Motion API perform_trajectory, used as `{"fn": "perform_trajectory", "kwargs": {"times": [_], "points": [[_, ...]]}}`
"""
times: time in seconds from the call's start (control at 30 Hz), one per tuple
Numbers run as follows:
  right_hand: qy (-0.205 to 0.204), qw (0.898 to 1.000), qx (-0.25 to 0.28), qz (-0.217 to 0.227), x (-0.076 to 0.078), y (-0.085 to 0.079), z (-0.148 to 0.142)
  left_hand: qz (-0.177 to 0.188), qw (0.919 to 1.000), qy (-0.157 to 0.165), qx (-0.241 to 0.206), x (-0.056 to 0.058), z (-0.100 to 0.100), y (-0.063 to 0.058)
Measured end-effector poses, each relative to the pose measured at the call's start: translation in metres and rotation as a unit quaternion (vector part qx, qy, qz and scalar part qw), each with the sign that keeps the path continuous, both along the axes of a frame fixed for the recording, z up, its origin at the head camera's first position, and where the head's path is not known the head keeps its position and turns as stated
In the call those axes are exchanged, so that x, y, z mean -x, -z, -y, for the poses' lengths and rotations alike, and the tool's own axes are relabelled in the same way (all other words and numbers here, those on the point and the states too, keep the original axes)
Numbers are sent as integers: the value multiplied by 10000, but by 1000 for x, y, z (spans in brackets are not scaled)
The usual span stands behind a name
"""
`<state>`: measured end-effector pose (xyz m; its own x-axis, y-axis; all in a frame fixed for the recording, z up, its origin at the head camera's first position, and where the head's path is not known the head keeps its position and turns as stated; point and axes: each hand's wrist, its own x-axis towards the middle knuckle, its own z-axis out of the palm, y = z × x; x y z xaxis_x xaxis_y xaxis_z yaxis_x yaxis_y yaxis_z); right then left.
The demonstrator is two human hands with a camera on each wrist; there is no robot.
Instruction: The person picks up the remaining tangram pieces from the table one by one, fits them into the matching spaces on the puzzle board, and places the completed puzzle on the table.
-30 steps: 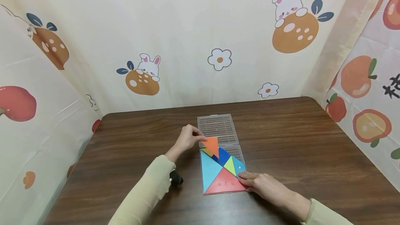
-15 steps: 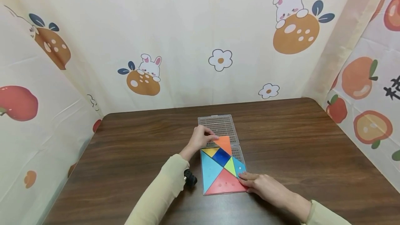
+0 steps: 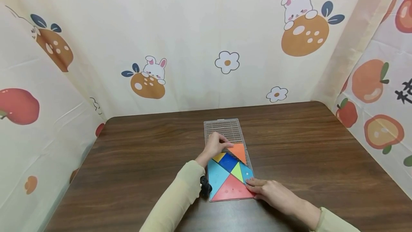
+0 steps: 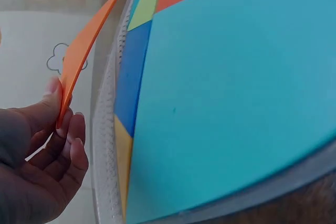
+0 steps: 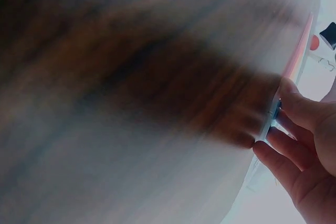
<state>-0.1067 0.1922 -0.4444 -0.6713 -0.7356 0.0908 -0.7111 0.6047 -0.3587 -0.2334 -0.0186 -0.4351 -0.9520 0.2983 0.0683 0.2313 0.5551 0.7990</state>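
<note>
My left hand (image 3: 216, 145) pinches an orange triangular tangram piece (image 3: 238, 152) by one corner between thumb and fingers, over the upper right of a clear tangram case (image 3: 225, 130). In the left wrist view the orange piece (image 4: 81, 51) stands tilted, its tip pointing up. Inside the case's near half lie a light blue triangle (image 3: 216, 176), a red triangle (image 3: 233, 189), a dark blue square (image 3: 228, 162), a green triangle (image 3: 236, 172), a yellow piece (image 3: 219, 157) and a blue piece (image 3: 246, 173). My right hand (image 3: 273, 193) rests fingertips along the case's right edge, touching the blue and red pieces.
The case lies unfolded on a brown wooden table (image 3: 145, 146), its perforated far half without pieces. A printed curtain (image 3: 193, 81) hangs behind the table and along both sides. A black device (image 3: 206, 186) is strapped at the left wrist.
My left hand has carried the orange triangle rightward across the case, from above the yellow and dark blue pieces to its upper right part. The right hand has stayed in place.
</note>
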Motion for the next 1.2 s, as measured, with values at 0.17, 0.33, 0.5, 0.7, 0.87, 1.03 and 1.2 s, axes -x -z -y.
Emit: {"fn": "perform_trajectory", "kwargs": {"times": [0.17,0.33,0.5,0.7,0.87,1.03,1.2], "points": [[-27,9999,51,-127,0,0,0,-67,9999,10,77,-2,-4,3],[-54,9996,101,-246,1,1,1,25,9999,-1,159,-3,-8,6],[-15,9999,60,-162,0,1,0,178,9996,-112,176,-3,-10,8],[-6,9999,23,-106,0,0,0,389,9991,-163,61,-5,-13,8],[-63,9997,70,-232,0,0,0,417,9987,-225,196,-7,-15,8],[-25,9998,49,-171,1,1,0,104,9991,-183,362,-8,-16,10],[-42,9998,51,-183,1,1,1,-206,9984,-118,517,-9,-19,12]]}}
